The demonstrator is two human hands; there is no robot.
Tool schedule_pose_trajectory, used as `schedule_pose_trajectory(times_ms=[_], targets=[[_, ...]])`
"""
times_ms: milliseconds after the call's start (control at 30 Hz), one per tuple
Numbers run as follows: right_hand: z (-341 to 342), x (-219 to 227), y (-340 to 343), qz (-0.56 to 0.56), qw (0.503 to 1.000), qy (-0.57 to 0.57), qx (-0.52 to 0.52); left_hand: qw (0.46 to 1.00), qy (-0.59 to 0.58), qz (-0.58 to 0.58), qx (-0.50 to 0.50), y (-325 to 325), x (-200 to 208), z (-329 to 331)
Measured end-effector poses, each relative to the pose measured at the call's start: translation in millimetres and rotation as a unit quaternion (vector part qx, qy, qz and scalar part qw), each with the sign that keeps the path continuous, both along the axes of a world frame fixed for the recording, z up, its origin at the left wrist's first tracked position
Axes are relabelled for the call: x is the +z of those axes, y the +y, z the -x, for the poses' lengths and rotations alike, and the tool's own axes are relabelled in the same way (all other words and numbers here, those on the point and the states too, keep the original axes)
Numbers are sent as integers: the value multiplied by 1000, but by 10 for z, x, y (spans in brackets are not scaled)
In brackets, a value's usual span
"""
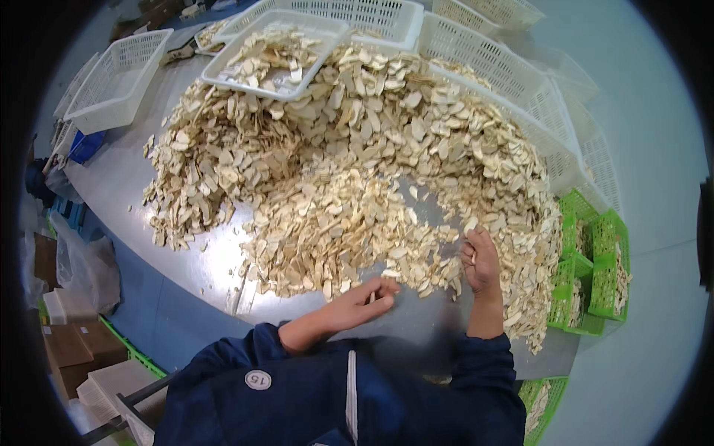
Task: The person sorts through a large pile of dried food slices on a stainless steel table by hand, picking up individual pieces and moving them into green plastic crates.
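Observation:
A big heap of pale, flat dried slices (327, 230), perhaps root or mushroom, covers much of the metal table (297, 306). At the near edge of the heap, my left hand (355, 305) has its fingers curled in, with what looks like a small pale slice between thumb and fingers. My right hand (482, 260) is closed at the heap's right part. Pale slices show at its fingertips and inside its curled fingers. The exact kind of slice cannot be told.
A white tray (286, 95) with slices rests on the heap's far side. White baskets (506, 78) line the far right edge; another white basket (119, 82) stands far left. Green baskets (611, 223) holding slices hang at the right, and cardboard boxes (74, 346) stand lower left.

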State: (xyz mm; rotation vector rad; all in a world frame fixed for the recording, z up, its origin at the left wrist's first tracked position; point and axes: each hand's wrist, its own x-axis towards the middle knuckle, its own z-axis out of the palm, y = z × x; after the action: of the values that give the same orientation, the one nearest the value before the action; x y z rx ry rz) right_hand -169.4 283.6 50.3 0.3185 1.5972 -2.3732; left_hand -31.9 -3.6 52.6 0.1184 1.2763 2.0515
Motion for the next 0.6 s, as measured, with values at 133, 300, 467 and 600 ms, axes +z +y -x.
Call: schedule_pose_trajectory(times_ms=[133,300,467,600], targets=[[-320,238,-316,-60,996,45,39,843,431,288,144,30,315,85],[-706,600,-960,-302,921,165,180,946,-96,-180,252,70,263,124],[-550,647,-946,-460,828,298,117,875,-255,-338,233,-18,-109,1],[-545,306,-837,-537,729,403,136,843,-301,-401,193,-48,-271,-119]])
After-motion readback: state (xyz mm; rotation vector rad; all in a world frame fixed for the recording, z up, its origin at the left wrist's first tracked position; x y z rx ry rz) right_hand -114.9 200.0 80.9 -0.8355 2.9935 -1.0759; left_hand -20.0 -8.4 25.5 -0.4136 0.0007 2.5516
